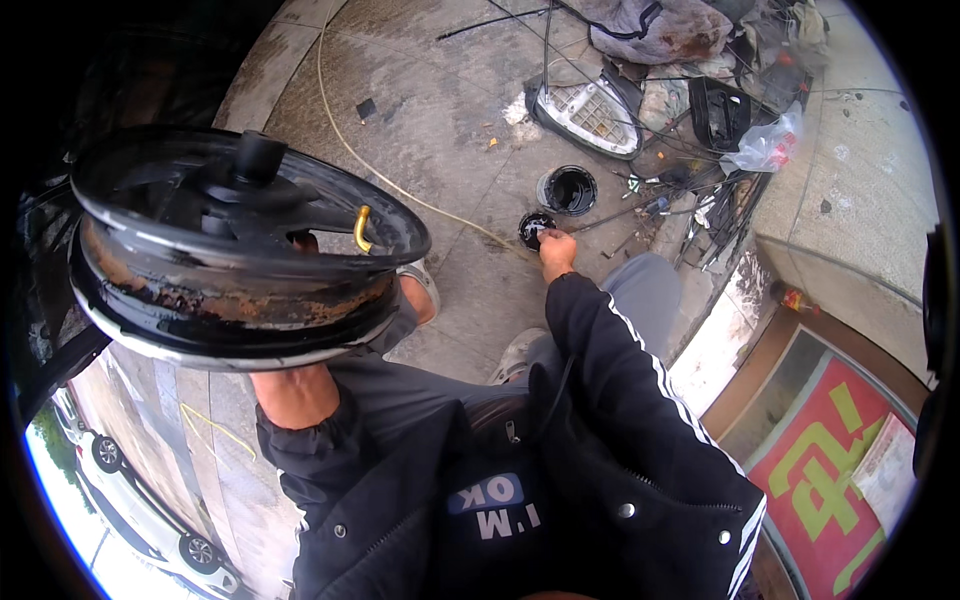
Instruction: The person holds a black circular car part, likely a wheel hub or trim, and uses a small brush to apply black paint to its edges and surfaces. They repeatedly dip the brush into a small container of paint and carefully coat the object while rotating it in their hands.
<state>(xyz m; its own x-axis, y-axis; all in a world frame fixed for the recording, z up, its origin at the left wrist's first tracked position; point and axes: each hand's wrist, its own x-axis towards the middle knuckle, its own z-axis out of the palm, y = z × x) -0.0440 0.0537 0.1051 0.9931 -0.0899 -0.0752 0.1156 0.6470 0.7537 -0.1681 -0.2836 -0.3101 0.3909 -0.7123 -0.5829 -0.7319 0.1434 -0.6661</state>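
Observation:
A black wheel rim [230, 300] with rusty, smeared patches in its channel is raised at the left, tilted. A black hub stub stands up from its middle, and a bent brass valve stem [362, 229] sticks out near its right edge. My left hand [304, 241] holds the rim from beneath; only a bit of it shows between the spokes. My right hand [557, 250] is closed at the edge of a small round dish [535, 229] of shiny black stuff on the ground. Whatever its fingers pinch is hidden. Just beyond stands a can [546, 187] with black contents.
A pale hose [385, 180] curves across the concrete. At the far right lie a white and black grille-like part [592, 115], a black tray [718, 115], a clear plastic bag [768, 145], cables and scraps. A red sign [820, 470] is at the lower right; a white car [140, 510] stands lower left.

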